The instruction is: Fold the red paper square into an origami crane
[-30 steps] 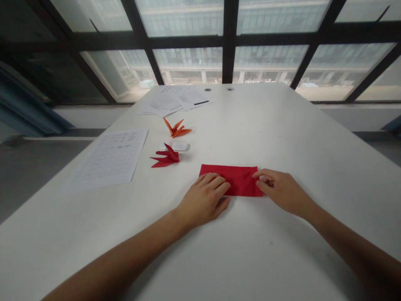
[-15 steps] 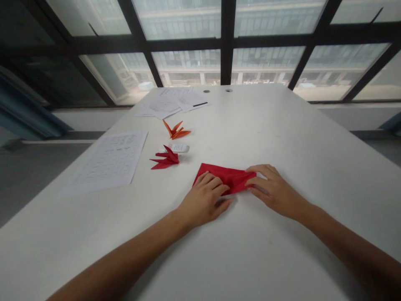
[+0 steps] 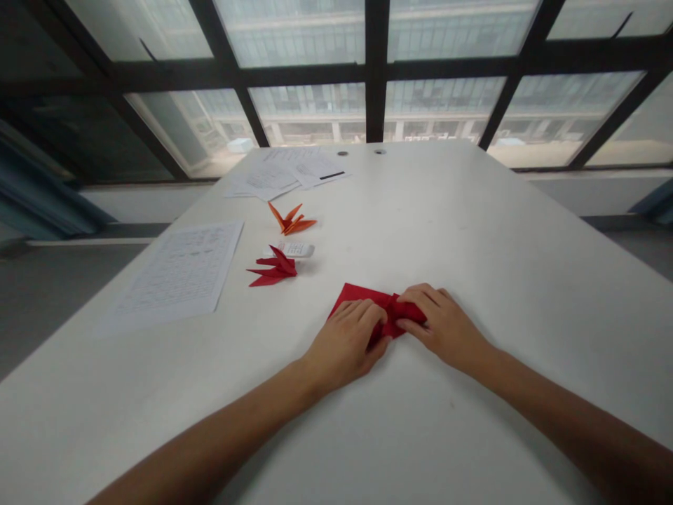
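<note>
On a white desk, midway between its side edges, the left hand curls over red origami paper, probably steadying it, grip unclear; the right hand clamps its right end. A red origami crane and an orange one sit nearer the left edge.

A red sheet of paper lies on the bench, partly hidden from view. Its left part shows a plain, smooth surface with a corner at the far side; the right end is bent over on itself, creased and darkly shadowed.
</note>
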